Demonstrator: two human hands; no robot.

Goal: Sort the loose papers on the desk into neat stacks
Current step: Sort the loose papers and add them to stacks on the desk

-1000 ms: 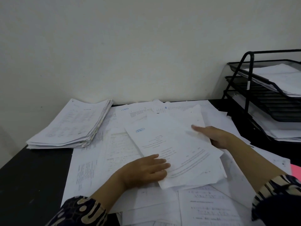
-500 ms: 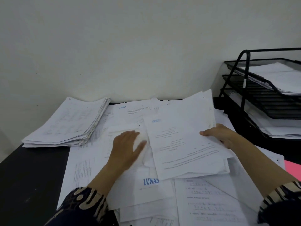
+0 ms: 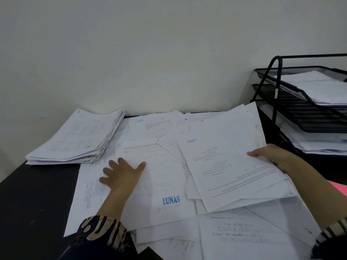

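Observation:
Loose white papers (image 3: 165,132) cover the black desk (image 3: 28,199) in an untidy spread. My right hand (image 3: 272,156) grips the right edge of a bundle of printed sheets (image 3: 229,162), thumb on top, its far end lifted off the pile. My left hand (image 3: 122,173) lies flat with fingers spread on a sheet stamped LUNAS (image 3: 165,192) at the centre left. A thick, fairly even stack of papers (image 3: 78,139) sits at the back left of the desk.
A black wire letter tray rack (image 3: 300,113) with papers on its shelves stands at the right against the wall. A pink folder edge (image 3: 338,188) shows by my right forearm. Bare desk surface lies at the left front.
My right hand raised and shifted the bundle rightward. My left hand left the bundle's lower edge and moved left onto the LUNAS sheet, which came into view.

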